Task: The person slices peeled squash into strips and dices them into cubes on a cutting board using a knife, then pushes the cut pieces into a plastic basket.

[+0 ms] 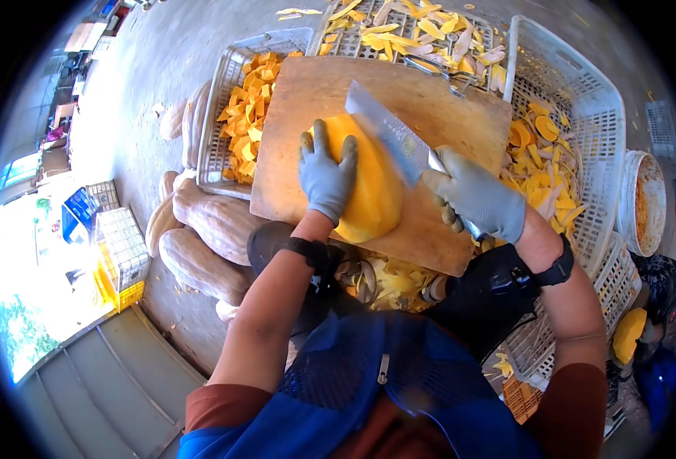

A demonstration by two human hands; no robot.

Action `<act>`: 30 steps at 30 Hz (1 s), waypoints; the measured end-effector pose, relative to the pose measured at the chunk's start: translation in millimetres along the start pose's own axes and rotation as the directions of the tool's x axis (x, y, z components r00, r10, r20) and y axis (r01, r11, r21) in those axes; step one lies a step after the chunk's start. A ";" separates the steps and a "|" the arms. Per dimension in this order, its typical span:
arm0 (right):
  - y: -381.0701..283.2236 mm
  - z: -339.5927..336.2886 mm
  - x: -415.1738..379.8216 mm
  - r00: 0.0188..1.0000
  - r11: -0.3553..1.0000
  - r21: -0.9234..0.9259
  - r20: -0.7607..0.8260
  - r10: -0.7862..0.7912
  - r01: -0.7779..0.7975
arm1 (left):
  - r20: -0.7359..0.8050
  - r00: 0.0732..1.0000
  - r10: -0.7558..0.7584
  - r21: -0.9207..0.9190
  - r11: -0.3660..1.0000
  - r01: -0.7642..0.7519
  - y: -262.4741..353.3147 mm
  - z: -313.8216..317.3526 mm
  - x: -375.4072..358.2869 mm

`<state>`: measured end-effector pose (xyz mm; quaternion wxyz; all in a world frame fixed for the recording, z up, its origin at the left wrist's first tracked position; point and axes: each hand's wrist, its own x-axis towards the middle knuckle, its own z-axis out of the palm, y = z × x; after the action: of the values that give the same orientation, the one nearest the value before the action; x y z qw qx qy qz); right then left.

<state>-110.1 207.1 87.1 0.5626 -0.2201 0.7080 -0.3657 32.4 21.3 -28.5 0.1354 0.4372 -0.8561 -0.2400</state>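
Observation:
A peeled orange pumpkin (370, 183) lies on a wooden cutting board (445, 122) in front of me. My left hand (328, 172), in a grey glove, rests on the pumpkin's left side with its fingers spread. My right hand (476, 195), gloved too, is wrapped around the handle of a cleaver (395, 134). The broad blade slants up and left, along the pumpkin's right side, and overlaps its upper edge in this view.
Left of the board, a crate (214, 145) holds cut pumpkin chunks (252, 99). Several whole pumpkins (204, 264) lie on the floor nearby. Peelings (544, 168) fill a crate (602, 99) at right, beside a white bucket (645, 203). A peeler-like metal tool (430, 66) lies at the board's far edge.

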 end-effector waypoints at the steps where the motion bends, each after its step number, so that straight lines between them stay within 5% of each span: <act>1: -3.0 -0.2 3.2 1.000 0.999 -0.038 0.009 0.020 -0.020 | 0.000 1.000 0.004 -0.011 1.000 -0.004 -0.3 -0.2 -0.1; 9: -7.4 22.5 81.8 0.997 0.999 -0.018 0.069 -0.037 0.038 | -0.016 1.000 0.004 -0.044 0.999 -0.005 -0.1 0.6 1.8; 16: 2.5 0.0 51.4 0.991 0.999 0.007 0.133 -0.035 0.035 | 0.023 1.000 -0.021 -0.048 0.999 0.022 -2.3 1.0 4.7; 19: 1.5 -12.1 0.5 0.973 0.991 -0.055 0.192 0.128 -0.120 | 0.016 0.999 -0.036 -0.050 0.998 0.037 -3.1 1.8 -1.6; 22: 14.2 10.4 -26.3 0.989 0.989 -0.091 0.085 0.123 -0.115 | 0.009 1.000 -0.024 -0.071 0.997 0.025 2.7 -1.8 1.8; 25: 69.8 60.4 16.7 0.993 0.960 -0.278 -0.095 -0.072 0.043 | -0.010 1.000 -0.008 -0.064 0.998 0.007 -2.7 0.0 -2.7; 28: 102.8 108.2 45.7 0.948 0.954 -0.274 -0.255 -0.193 0.121 | 0.008 1.000 -0.022 -0.068 0.997 0.022 -2.6 0.7 2.0; 30: 81.6 85.5 28.6 0.986 0.996 -0.084 -0.164 -0.040 0.026 | 0.033 0.999 -0.036 -0.074 0.997 0.039 -4.9 0.2 3.2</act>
<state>-27.8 215.2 -2.0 0.4861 -0.2235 0.7630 -0.3627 33.8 16.3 -31.2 0.1334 0.4441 -0.8403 -0.2810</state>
